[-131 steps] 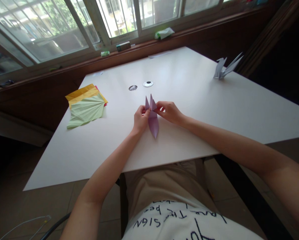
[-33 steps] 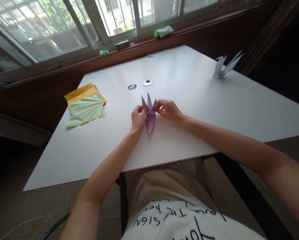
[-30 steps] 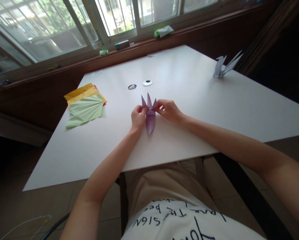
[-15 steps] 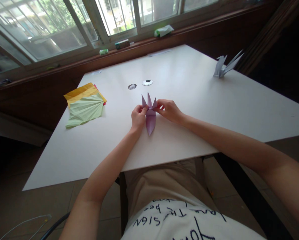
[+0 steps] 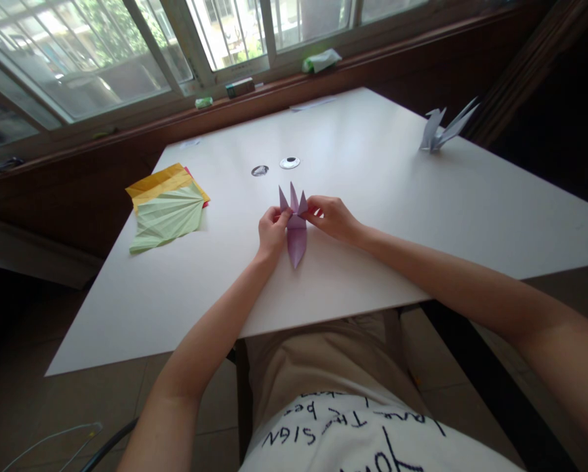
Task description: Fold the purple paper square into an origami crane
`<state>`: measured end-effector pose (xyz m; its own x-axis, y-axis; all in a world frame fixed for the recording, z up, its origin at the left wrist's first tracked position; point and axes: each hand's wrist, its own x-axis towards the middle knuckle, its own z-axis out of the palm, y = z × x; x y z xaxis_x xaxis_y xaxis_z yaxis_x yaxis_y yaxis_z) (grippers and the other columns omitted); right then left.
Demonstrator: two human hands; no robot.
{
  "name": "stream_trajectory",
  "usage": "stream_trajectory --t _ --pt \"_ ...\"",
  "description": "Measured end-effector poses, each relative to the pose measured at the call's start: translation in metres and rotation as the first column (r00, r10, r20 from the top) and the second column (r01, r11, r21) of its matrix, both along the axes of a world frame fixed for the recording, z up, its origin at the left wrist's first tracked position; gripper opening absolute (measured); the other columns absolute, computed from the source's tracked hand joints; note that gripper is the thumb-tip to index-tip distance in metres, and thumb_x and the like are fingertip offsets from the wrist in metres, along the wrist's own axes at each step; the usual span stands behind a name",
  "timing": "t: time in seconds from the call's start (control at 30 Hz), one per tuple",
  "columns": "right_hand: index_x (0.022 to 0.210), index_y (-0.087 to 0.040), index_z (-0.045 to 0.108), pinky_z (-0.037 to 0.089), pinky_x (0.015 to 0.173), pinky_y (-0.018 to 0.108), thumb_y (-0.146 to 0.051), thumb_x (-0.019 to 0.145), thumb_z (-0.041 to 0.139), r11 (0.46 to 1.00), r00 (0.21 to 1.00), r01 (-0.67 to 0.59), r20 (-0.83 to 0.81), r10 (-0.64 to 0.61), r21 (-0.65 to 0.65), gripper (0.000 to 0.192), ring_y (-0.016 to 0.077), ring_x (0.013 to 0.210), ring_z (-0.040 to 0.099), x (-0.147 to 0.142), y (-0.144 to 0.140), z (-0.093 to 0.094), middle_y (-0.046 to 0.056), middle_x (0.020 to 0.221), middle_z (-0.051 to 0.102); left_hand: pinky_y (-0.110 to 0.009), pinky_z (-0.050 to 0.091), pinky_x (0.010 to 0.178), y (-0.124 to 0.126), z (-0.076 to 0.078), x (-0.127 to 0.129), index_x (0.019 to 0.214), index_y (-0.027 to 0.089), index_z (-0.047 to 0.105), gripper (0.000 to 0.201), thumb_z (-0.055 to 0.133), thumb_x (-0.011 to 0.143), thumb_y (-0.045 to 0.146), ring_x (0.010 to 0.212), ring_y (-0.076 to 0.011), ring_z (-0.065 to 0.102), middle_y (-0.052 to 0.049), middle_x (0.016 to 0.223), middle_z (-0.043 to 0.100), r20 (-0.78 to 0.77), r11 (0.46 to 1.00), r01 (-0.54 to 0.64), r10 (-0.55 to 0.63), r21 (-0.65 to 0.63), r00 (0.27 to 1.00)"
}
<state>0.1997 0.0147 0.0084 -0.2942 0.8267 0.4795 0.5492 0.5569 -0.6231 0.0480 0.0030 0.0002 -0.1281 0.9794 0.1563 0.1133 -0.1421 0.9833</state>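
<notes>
A purple folded paper (image 5: 297,244) is held between my hands just above or on the white table (image 5: 372,170); I cannot tell which. Three narrow points rise at its far end, and a wider pointed flap hangs toward me. My left hand (image 5: 273,229) pinches its left side between thumb and fingers. On the opposite side, the fingertips of my right hand (image 5: 333,216) grip the paper near the right-hand point. Parts of the folds are hidden behind my fingers.
Creased green paper (image 5: 168,219) lies over yellow paper (image 5: 158,182) at the left, with a bit of red beneath. A white folded paper crane (image 5: 438,136) stands at the right. Beyond my hands are two round discs (image 5: 290,162) in the tabletop. A windowsill (image 5: 274,82) holds small packets.
The right-hand point of the purple paper has tilted slightly inward, to the left. Both hands keep their grip almost in place.
</notes>
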Motion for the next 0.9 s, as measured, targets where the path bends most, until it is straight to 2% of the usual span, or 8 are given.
stream_trajectory --t 0.57,0.9 --pt "0.068 -0.016 0.055 0.041 0.058 0.023 -0.021 0.076 0.053 0.999 0.998 -0.051 0.021 0.051 0.005 0.01 0.012 0.061 0.056 0.0008 -0.0009 0.0004 0.002 0.069 0.059 -0.022 0.039 0.059 -0.0034 0.0045 0.0016 0.064 0.017 0.053 0.015 0.057 0.073 0.029 0.061 -0.0092 0.049 0.002 0.062 0.054 0.002 1.0 0.019 -0.019 -0.011 1.0" --pt "0.067 -0.016 0.054 0.041 0.058 0.023 -0.022 0.077 0.053 0.999 0.998 -0.046 0.033 0.045 0.015 0.011 0.011 0.061 0.054 0.001 -0.0008 0.0001 0.001 0.068 0.058 -0.023 0.039 0.062 -0.0033 0.0045 0.0017 0.066 0.017 0.053 0.016 0.057 0.074 0.03 0.063 -0.0099 0.051 0.002 0.064 0.055 -0.011 1.0 0.02 -0.02 -0.021 1.0"
